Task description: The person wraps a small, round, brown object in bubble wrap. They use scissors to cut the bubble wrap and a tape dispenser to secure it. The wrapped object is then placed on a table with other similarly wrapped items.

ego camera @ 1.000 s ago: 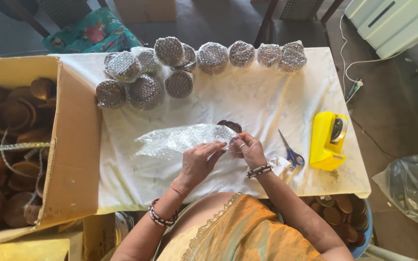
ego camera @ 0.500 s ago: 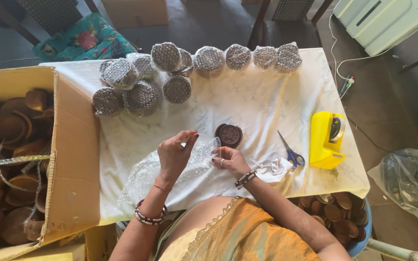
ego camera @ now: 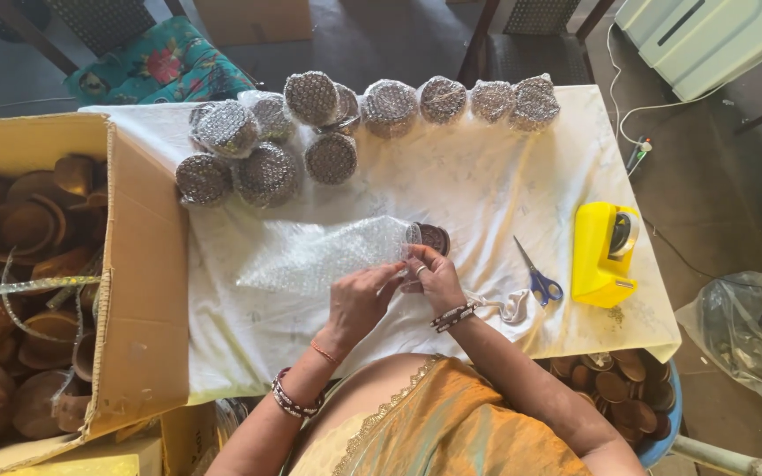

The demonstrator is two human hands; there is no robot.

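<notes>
Two hands meet near the middle of the worktop (ego camera: 487,189) in the head view, which is the only view there is. The right hand (ego camera: 437,275) is closed around a small dark round clay lamp (ego camera: 434,236), fingers curled over its near rim, with the end of a sheet of bubble wrap (ego camera: 319,257) pinched against it. The left hand (ego camera: 359,300) is partly closed, its fingertips pressing the same end of the wrap just beside the lamp; the rest of the sheet trails flat to the left over the white cloth.

The lamp looks like fired clay: stiff, light for its size, brittle at the thin rim, so it is best cupped round the body rather than gripped by the edge. The wrap is soft, springy and somewhat slick, likely to uncurl unless held down at the seam.

Further back lies a cluster of wrapped bundles (ego camera: 266,150), touching one another. To the right, well apart from the hands, sit blue-handled scissors (ego camera: 535,278) and a yellow tape dispenser (ego camera: 603,253). A cardboard box (ego camera: 134,291) of unwrapped lamps stands at the left edge of the worktop.
</notes>
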